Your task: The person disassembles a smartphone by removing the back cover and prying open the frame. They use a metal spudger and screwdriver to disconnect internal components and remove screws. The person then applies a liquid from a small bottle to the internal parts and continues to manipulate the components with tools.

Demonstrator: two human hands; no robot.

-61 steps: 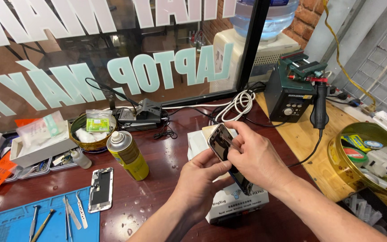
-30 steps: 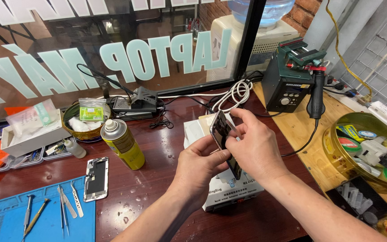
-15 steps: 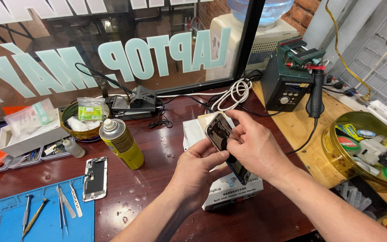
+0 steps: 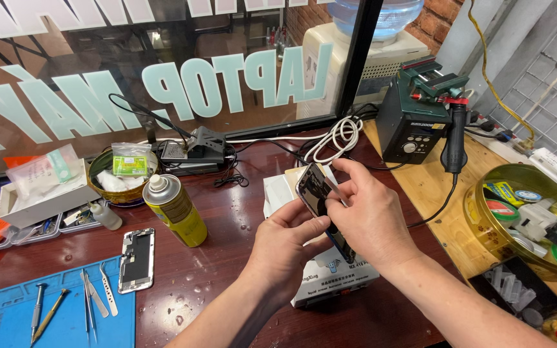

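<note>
1. Two bare hands meet over the middle of the dark red bench [image 4: 240,212], both forearms coming up from the bottom edge of the view. The left hand [image 4: 285,248] is turned palm-up with its fingers curled round the lower part of a dark phone [image 4: 317,200]. The right hand [image 4: 369,216] arches over from the right, knuckles up, with thumb and forefinger pinched at the phone's upper edge.
2. Both hands are closed on the phone: the left cups it from beneath and the right clamps it from above. A thin pale strip [image 4: 333,185] sticks out by the right fingertips; whether it is a tool or a part of the phone cannot be told.
3. Most of the phone is covered by the two hands. Only its tilted upper end and a sliver near the right palm show. The white box-shaped machine [image 4: 330,277] beneath is largely hidden by the wrists.
4. The phone sits tilted between the hands, held clear above the white machine, its top end leaning up and to the left.
5. Around them: a yellow spray can [image 4: 175,209] stands to the left, a stripped phone frame [image 4: 136,260] lies near a blue mat [image 4: 8,316], and a black soldering station [image 4: 414,122] stands at the right.
</note>
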